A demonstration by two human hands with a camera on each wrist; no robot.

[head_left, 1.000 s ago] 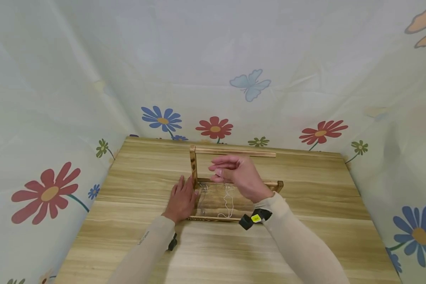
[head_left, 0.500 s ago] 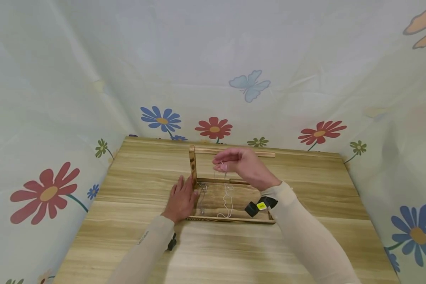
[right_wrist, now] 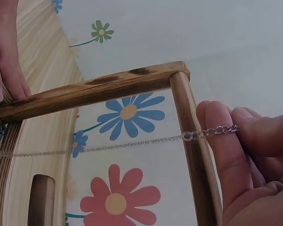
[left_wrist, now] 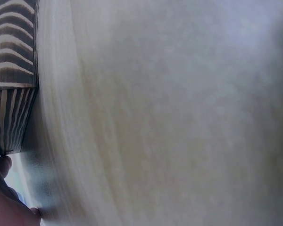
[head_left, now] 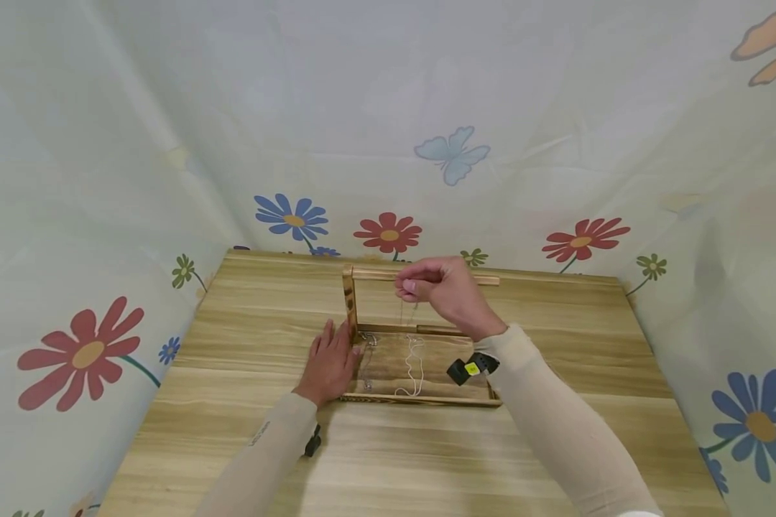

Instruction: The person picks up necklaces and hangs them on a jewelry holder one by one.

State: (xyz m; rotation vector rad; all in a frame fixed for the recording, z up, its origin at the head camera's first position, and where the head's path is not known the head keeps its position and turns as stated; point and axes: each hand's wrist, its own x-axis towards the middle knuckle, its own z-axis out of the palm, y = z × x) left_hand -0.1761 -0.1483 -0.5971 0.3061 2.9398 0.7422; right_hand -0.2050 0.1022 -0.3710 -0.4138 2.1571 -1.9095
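Pinching the top end of a thin silver chain between the thumb and fingers of the right hand, closed tightly at the tips. Holding it up close to the top bar of a wooden stand. In the right wrist view, running straight from the fingertips, across the line of the bar and on toward the tray, with bigger links at the pinched end and finer ones beyond. Cannot tell whether touching the bar or only passing in front of it. Cannot make out the chain's lower end.

Resting the left hand flat with fingers straight and a little apart, without a grip, at the left end of the tray, just beside the foot of the upright post. In the left wrist view, showing only partly, below a dark-striped wooden corner and beside a blurred tabletop.

Lying inside the tray: a small heap of chain near the post, and a wavy white strand around the middle. Standing on a wood-grained table, in front of a pale cloth printed with flowers and butterflies. On both arms, light sleeves.
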